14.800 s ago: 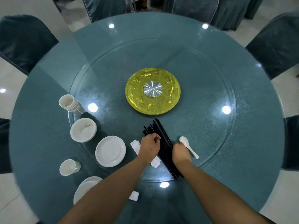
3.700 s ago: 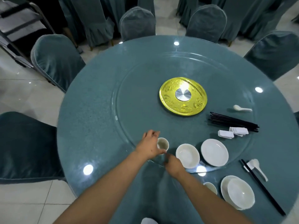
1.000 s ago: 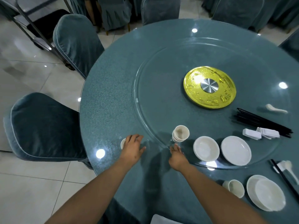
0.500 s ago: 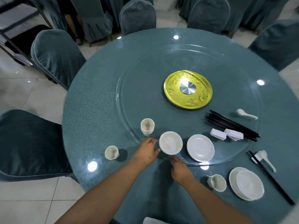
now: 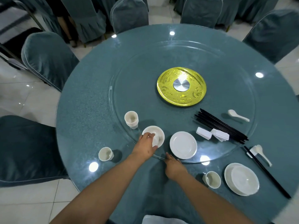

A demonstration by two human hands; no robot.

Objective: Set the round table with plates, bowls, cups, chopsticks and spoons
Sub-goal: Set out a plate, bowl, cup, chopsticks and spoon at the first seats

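Half a second ago the left hand (image 5: 146, 147) lay just beside the bowl stack (image 5: 153, 137); now its fingers are curled over the near rim, holding the bowls. The right hand (image 5: 174, 165) has stayed at the near edge of the glass turntable (image 5: 119, 101), fingers flat and spread, holding nothing.

One place looks done. It sits off the turntable, to the right of the right hand: a plate with a bowl on it (image 5: 241, 178), a cup (image 5: 212, 179), a pair of black chopsticks (image 5: 267, 171) and a spoon on a little rest (image 5: 260, 152). A second place has only begun: a lone cup (image 5: 106, 154) stands off the turntable, left of the left hand. It seems to need a plate, bowl, chopsticks and spoon. Most seats around the table have nothing yet, so much is left.

The spare things wait on the turntable. Beyond the bowl stack is a stack of cups (image 5: 131, 119). To its right are the plates (image 5: 183, 145), then white rests (image 5: 212, 135), a bundle of chopsticks (image 5: 221, 125) and one spoon (image 5: 237, 116). A gold disc (image 5: 181, 87) sits in the middle.

The dishes look white, smooth and round, hard like china. The chopsticks are long, thin and black. The turntable is clear and shiny. The tablecloth (image 5: 84, 110) looks soft and speckled blue-green.
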